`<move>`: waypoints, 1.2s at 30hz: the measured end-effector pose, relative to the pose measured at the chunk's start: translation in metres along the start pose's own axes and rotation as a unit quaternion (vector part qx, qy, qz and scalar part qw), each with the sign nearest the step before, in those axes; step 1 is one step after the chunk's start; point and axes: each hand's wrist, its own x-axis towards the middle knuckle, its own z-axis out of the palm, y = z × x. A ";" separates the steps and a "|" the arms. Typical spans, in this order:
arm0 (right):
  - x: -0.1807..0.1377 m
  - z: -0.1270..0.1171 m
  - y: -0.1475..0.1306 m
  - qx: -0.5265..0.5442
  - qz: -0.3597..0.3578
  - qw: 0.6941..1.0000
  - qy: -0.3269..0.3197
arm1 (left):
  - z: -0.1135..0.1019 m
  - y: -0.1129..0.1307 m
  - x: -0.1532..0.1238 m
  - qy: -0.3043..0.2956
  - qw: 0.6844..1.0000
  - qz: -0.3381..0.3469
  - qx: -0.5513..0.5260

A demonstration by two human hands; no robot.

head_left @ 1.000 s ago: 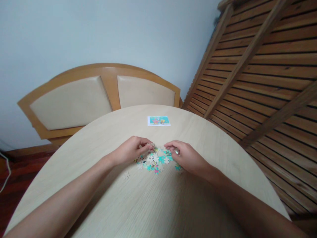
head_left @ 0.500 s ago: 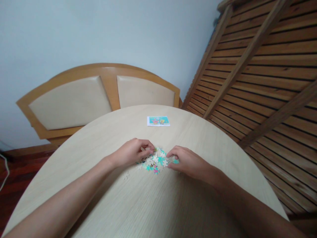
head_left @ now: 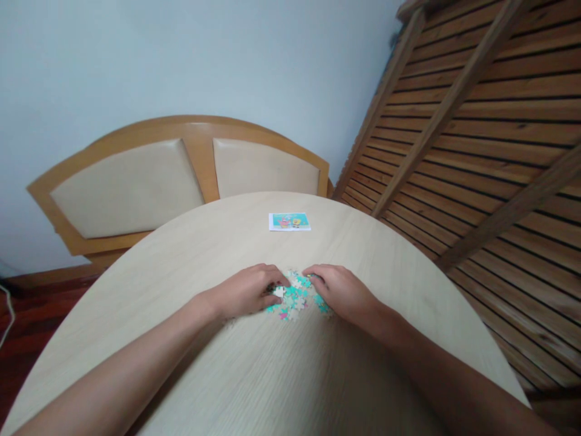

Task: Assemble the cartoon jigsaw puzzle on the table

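A pile of small jigsaw puzzle pieces (head_left: 296, 293), some turquoise, some pale side up and a few with pink, lies on the table between my two hands. My left hand (head_left: 252, 290) rests at the pile's left edge, fingers curved and thumb apart. A pale puzzle piece (head_left: 279, 292) shows in the gap between its thumb and fingers, not visibly gripped. On the pile's right side, my right hand (head_left: 342, 292) arches over turquoise pieces (head_left: 321, 303), its fingers bent and apart. The undersides of both hands are hidden.
A small picture card (head_left: 290, 221) with two cartoon figures on turquoise lies beyond the pile. The round pale wooden table (head_left: 218, 381) spreads around my arms. Behind its far edge stands a padded wooden backrest (head_left: 206, 163); a slatted wooden panel (head_left: 454, 139) leans at the right.
My left hand has come slightly down and right, its thumb and fingers spreading. My right hand has shifted a little over the pile's right side. Pieces between the hands have been stirred about.
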 end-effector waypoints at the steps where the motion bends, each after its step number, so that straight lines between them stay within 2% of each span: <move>1: 0.000 0.000 0.000 -0.007 0.009 1.000 -0.001 | -0.001 0.000 0.000 0.004 1.000 -0.007 -0.008; 7: -0.001 -0.001 0.000 -0.020 0.017 0.999 0.018 | -0.007 -0.014 -0.001 0.049 0.993 -0.037 -0.106; 13: -0.009 -0.001 -0.006 -0.006 -0.011 0.998 -0.064 | -0.022 -0.027 -0.003 0.093 0.978 -0.087 -0.166; 15: -0.009 0.001 -0.007 0.008 -0.038 0.997 -0.065 | -0.028 -0.029 -0.007 0.072 0.978 -0.098 -0.167; 17: -0.007 0.004 -0.007 0.011 -0.054 0.997 -0.054 | -0.032 -0.030 -0.011 0.027 0.982 -0.107 -0.155; 20: -0.002 0.008 -0.005 0.007 -0.050 0.998 -0.032 | -0.033 -0.029 -0.017 -0.032 0.987 -0.129 -0.093; 23: 0.002 0.010 -0.004 0.002 -0.041 0.999 -0.014 | -0.029 -0.024 -0.016 -0.075 0.989 -0.123 -0.030; 27: 0.002 0.013 -0.005 0.011 -0.037 0.999 0.005 | -0.021 -0.018 -0.011 -0.085 0.991 -0.106 0.012; 30: 0.000 0.017 -0.008 0.016 -0.064 0.997 0.036 | -0.017 -0.018 -0.008 -0.077 0.992 -0.099 0.014; 33: -0.004 0.024 -0.011 0.009 -0.083 0.995 0.049 | -0.017 -0.018 -0.008 -0.062 0.994 -0.082 -0.034; 36: -0.006 0.035 -0.011 0.011 -0.076 0.997 0.009 | -0.021 -0.017 -0.007 -0.035 0.988 -0.092 -0.120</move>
